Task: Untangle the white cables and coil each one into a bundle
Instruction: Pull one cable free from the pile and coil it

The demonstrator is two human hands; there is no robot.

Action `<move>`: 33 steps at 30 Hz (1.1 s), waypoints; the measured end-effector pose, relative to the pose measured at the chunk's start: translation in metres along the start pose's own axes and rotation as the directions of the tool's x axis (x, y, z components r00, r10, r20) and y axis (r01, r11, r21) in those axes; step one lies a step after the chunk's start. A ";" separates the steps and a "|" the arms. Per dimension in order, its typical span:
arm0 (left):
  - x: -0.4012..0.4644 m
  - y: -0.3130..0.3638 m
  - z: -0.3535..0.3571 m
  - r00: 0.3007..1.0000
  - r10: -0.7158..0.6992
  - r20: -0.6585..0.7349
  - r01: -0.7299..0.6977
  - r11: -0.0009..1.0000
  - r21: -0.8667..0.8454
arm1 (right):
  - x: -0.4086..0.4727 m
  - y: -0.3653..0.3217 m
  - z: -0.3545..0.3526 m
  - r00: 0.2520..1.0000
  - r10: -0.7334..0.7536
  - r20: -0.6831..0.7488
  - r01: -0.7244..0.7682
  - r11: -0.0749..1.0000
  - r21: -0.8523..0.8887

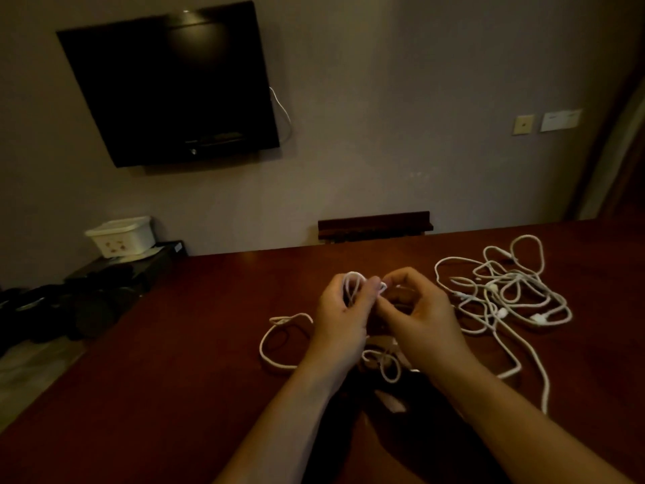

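From the head view, our left hand (343,309) fingers curl round a small white coil (352,286) left of the tangle (502,291) on the counter (174,344), our right hand (419,309) pinches its end, and we should wind evenly, feeding slack gently.

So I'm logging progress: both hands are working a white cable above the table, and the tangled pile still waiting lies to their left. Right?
Not quite. The head view shows the tangled pile to the right of the hands, not the left. The left hand and right hand do hold a white cable above the table.
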State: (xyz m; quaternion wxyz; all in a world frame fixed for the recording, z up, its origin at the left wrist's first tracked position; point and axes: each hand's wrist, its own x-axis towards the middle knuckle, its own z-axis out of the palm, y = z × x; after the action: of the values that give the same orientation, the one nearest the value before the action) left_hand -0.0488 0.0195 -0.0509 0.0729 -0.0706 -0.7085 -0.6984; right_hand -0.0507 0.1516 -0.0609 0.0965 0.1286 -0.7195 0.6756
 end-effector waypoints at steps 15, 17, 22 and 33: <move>0.000 -0.002 0.004 0.999 -0.041 -0.019 0.042 0.999 0.016 | 0.000 -0.008 -0.004 0.998 0.005 -0.058 0.002 0.993 0.120; -0.001 -0.001 0.006 0.995 -0.090 0.041 0.091 0.996 -0.021 | 0.001 -0.006 -0.004 0.996 -0.011 -0.087 0.019 0.996 0.090; 0.004 -0.003 0.001 0.968 -0.251 0.029 0.251 0.943 -0.220 | 0.001 -0.003 -0.003 0.992 -0.048 -0.115 0.050 0.999 0.018; 0.004 -0.004 -0.004 0.956 -0.263 0.132 0.293 0.900 -0.324 | -0.003 0.002 0.000 0.988 -0.155 -0.012 0.150 0.970 -0.191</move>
State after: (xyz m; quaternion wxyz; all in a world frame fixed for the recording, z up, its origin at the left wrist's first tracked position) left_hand -0.0540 0.0154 -0.0541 -0.0711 -0.0099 -0.5824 -0.8097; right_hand -0.0481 0.1522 -0.0640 0.1695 0.1650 -0.7672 0.5962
